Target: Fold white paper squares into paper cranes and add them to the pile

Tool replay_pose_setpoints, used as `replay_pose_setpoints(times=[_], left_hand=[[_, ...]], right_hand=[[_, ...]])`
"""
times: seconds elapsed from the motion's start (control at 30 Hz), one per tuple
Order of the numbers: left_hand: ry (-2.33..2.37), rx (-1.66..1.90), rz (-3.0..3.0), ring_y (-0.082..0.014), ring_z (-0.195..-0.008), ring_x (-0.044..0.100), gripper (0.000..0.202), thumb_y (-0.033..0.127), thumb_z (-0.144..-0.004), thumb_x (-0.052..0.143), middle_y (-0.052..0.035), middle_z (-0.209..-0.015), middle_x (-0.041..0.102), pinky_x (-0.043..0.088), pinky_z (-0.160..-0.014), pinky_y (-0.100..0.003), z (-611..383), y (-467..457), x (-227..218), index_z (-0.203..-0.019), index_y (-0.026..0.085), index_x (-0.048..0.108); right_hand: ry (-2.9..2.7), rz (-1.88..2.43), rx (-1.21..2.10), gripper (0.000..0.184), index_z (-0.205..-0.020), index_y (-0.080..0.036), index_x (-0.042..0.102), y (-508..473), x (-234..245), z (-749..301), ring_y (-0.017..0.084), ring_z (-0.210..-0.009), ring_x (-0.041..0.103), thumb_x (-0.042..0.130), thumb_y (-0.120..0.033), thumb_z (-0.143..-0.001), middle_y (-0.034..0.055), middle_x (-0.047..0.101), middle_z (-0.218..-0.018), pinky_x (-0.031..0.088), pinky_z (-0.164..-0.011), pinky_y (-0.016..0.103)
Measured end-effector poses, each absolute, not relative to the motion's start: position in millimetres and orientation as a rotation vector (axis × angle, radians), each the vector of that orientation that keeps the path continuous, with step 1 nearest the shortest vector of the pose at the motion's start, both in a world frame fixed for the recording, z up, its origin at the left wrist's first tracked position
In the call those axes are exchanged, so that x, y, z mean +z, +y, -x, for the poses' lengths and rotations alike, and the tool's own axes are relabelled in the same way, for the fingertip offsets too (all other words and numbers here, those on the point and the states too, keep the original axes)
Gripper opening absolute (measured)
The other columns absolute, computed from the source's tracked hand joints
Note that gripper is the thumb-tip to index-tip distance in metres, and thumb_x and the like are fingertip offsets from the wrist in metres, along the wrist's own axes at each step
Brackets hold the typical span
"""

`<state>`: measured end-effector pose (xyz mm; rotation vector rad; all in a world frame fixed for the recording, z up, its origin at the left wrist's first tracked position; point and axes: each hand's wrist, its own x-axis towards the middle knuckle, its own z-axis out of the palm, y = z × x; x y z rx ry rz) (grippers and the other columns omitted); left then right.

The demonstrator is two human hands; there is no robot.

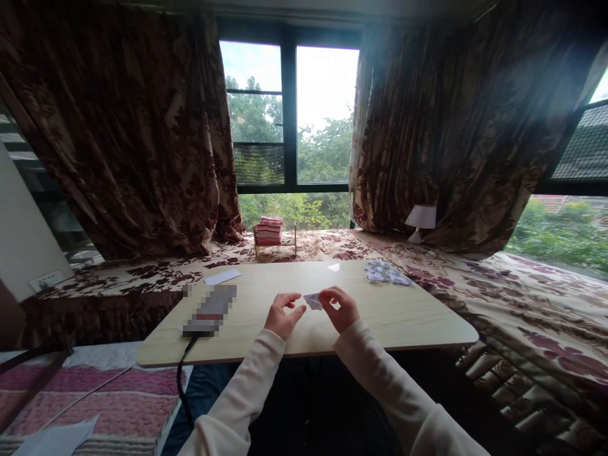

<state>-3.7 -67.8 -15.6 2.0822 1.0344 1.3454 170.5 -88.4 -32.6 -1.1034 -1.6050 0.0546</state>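
Paper point(313, 300), small and folded, was just above the table point(403, 316), near its front edge and between the two hands. The right hand point(340, 309) pinched the right side of the paper with its thumb and first finger. The other fingers were curled in. The left hand point(283, 315) was half curled, with the thumb lifted away from the fingers. Its fingertips were right at the left side of the paper, but I could not tell if they gripped it. Both arms had pale sleeves point(380, 380).

A pile point(386, 272) of small folded bits lay on the far right part of the table, well apart from the hands. A white sheet point(222, 276) lay on the far left part. A blurred flat thing point(210, 310) lay left of the left hand, and a dark cord point(182, 373) hung down from it over the table's edge.

Behind the table was a flowered cloth point(522, 304). On it stood a little rack point(274, 240) with red striped things and a small white lamp point(420, 220). Dark curtains point(142, 139) hung on both sides of a window point(289, 120) with green trees outside.
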Motion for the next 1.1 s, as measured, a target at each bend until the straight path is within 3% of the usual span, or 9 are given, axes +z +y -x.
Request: replay_pose_setpoints(times=[0.13, 0.23, 0.4, 0.63, 1.1], left_hand=[[1.117, 1.459, -2.268, -0.0212, -0.092, 0.054, 0.024, 0.018, -0.071, 0.062, -0.0048, -0.096, 0.057, 0.037, -0.094, -0.046, 19.3, -92.8, 0.6, -0.095, 0.021, 0.064], [1.158, 1.444, -2.400, -0.0230, -0.095, 0.053, 0.020, 0.017, -0.074, 0.058, -0.0050, -0.093, 0.059, 0.025, -0.101, -0.050, 25.8, -123.2, 1.6, -0.093, 0.021, 0.065], [1.131, 1.359, -2.555, -0.0196, -0.092, 0.054, 0.020, 0.013, -0.078, 0.053, -0.0019, -0.093, 0.063, 0.022, -0.103, -0.047, 18.5, -156.2, -14.8, -0.092, 0.022, 0.064], [1.057, 1.177, -2.678, -0.0197, -0.089, 0.054, 0.015, 0.014, -0.076, 0.058, 0.0031, -0.090, 0.067, 0.018, -0.102, -0.050, 10.1, -154.7, -28.2, -0.086, 0.024, 0.062], [1.081, 1.083, -2.689, -0.0201, -0.094, 0.053, 0.019, 0.016, -0.077, 0.057, 0.0015, -0.099, 0.066, 0.018, -0.102, -0.051, 11.9, -155.3, -32.8, -0.093, 0.025, 0.062]], right_hand=[[-1.777, 1.084, -0.169, 0.014, -0.083, -0.021, 0.064, -114.7, -20.4, -177.8, 0.016, -0.081, 0.053, 0.050, -0.023, -0.086, 0.0048, 0.063, -0.087, 0.040, -0.076, 0.033], [-1.876, 1.085, -0.281, 0.015, -0.081, -0.020, 0.065, -134.3, -27.4, -176.2, 0.018, -0.079, 0.050, 0.051, -0.022, -0.085, 0.0064, 0.062, -0.085, 0.037, -0.074, 0.033], [-2.014, 1.067, -0.371, 0.018, -0.078, -0.020, 0.064, -155.0, -48.0, -170.5, 0.016, -0.071, 0.048, 0.048, -0.019, -0.087, 0.0046, 0.058, -0.073, 0.037, -0.068, 0.028], [-2.088, 1.071, -0.393, 0.017, -0.078, -0.019, 0.062, -162.1, -52.5, -172.3, 0.016, -0.071, 0.048, 0.048, -0.018, -0.087, 0.0043, 0.058, -0.073, 0.039, -0.069, 0.028], [-2.074, 1.070, -0.376, 0.013, -0.088, -0.018, 0.063, -171.0, -52.8, -168.7, 0.017, -0.074, 0.050, 0.050, -0.019, -0.086, 0.0057, 0.059, -0.077, 0.044, -0.068, 0.029]])
